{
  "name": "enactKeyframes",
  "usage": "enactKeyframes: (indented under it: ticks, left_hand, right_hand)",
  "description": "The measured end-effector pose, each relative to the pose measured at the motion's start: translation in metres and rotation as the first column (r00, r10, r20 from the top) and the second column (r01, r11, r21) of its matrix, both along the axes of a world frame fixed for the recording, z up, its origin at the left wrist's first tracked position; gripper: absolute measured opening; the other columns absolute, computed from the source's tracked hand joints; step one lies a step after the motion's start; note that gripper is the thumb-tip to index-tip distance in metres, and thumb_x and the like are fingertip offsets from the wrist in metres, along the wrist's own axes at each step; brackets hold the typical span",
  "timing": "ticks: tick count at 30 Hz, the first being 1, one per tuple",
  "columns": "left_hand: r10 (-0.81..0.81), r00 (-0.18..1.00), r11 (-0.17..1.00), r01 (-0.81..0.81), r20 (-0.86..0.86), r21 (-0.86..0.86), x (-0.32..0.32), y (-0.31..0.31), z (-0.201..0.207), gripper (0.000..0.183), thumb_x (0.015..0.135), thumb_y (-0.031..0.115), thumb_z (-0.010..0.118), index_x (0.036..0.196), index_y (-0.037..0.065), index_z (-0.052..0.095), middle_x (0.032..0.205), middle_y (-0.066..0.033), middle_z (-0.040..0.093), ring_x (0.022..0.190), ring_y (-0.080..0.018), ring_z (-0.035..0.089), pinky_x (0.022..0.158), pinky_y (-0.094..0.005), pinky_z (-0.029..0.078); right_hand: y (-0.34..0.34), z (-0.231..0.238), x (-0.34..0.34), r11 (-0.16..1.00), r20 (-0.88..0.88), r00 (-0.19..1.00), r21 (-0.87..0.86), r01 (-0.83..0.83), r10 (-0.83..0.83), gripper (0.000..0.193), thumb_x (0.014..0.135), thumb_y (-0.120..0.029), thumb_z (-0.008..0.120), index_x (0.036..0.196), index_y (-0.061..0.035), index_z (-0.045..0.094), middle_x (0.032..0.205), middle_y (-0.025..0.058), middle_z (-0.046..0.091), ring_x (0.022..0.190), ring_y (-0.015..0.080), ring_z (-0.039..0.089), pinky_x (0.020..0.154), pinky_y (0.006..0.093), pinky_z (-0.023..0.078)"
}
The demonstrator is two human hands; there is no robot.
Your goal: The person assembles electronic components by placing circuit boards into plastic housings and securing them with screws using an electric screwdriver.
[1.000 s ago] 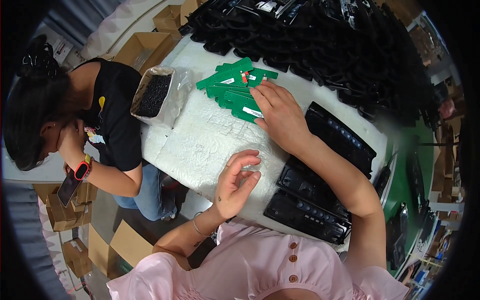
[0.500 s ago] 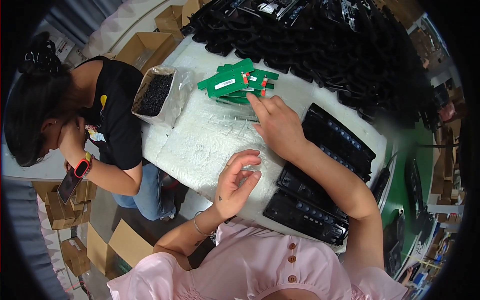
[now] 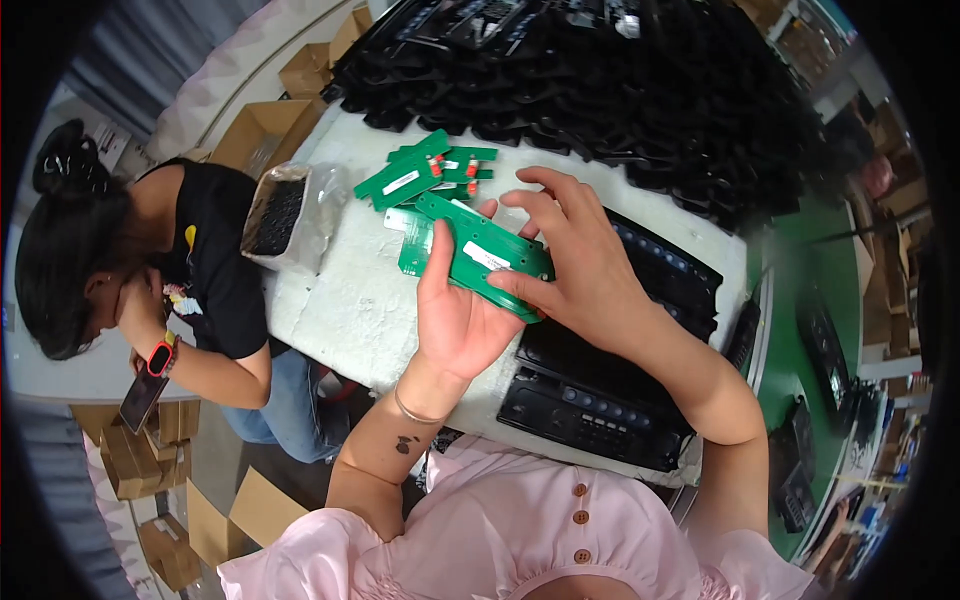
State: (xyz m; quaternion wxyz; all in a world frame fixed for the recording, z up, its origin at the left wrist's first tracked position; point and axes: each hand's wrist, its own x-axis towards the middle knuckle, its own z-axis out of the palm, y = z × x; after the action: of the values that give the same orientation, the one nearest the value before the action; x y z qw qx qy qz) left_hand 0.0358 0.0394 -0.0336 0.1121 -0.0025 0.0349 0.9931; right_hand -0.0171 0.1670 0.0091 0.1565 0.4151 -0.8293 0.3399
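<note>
Green circuit boards (image 3: 462, 243) rest across my left hand (image 3: 455, 325), whose thumb lies over their left part. A white label sits on the top board; a second green edge shows below it at the left. My right hand (image 3: 595, 265) grips the right end, its thumb on the board's face and its fingers arched over the far side, the fingertips partly hidden. Just beyond lies a loose pile of green circuit boards (image 3: 404, 182) with red-orange parts and white labels. At my right, several black panels (image 3: 585, 412) with round buttons lie side by side.
A bag-lined box of small black pieces (image 3: 282, 218) stands at the left of the white-covered table (image 3: 340, 320). Black plastic housings (image 3: 600, 90) are heaped across the back. A person in black (image 3: 215, 260) leans at the left edge. An open carton (image 3: 265, 515) stands below.
My right hand has come back from the pile, and green boards are now between my hands. My left hand, empty before, has moved up beneath them. The view has shifted slightly.
</note>
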Motion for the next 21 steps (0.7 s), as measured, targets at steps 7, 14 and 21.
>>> enactKeyframes:
  ticks: [7, 14, 21]
  left_hand:
    - [-0.011, 0.999, 0.942, 0.028, 0.051, -0.334, -0.011, 0.033, 0.004, 0.044, 0.089, 0.041, 0.044, 0.122, 0.012, 0.037, 0.113, -0.0075, 0.049, 0.103, -0.0212, 0.051, 0.082, -0.0401, 0.045]
    - [-0.203, 0.973, 0.828, 0.109, -0.113, -0.55, -0.022, 0.05, 0.02, 0.064, 0.086, 0.055, 0.035, 0.129, 0.008, 0.031, 0.126, -0.0154, 0.042, 0.112, -0.0313, 0.047, 0.089, -0.0553, 0.041]
    - [-0.189, 0.982, 0.823, 0.174, 0.029, -0.541, -0.03, 0.059, 0.008, 0.068, 0.081, 0.065, 0.033, 0.125, 0.014, 0.039, 0.12, -0.0074, 0.049, 0.111, -0.0223, 0.047, 0.09, -0.0424, 0.039]
  right_hand:
    - [0.047, 0.008, 0.008, 0.989, 0.242, 0.966, 0.135, 0.055, -0.086, 0.044, 0.063, -0.015, 0.073, 0.101, -0.0032, 0.055, 0.096, 0.0097, 0.057, 0.081, 0.0213, 0.056, 0.072, 0.0296, 0.046]
    - [0.09, 0.028, 0.001, 0.975, 0.647, 0.761, -0.134, 0.179, -0.051, 0.042, 0.067, -0.008, 0.072, 0.104, 0.002, 0.055, 0.099, 0.0075, 0.059, 0.091, 0.0125, 0.054, 0.083, 0.0264, 0.043]
    - [0.089, 0.009, -0.002, 0.959, 0.511, 0.858, -0.216, 0.184, -0.05, 0.044, 0.066, -0.015, 0.073, 0.104, -0.0019, 0.055, 0.1, 0.012, 0.06, 0.091, 0.0187, 0.058, 0.081, 0.0288, 0.045]
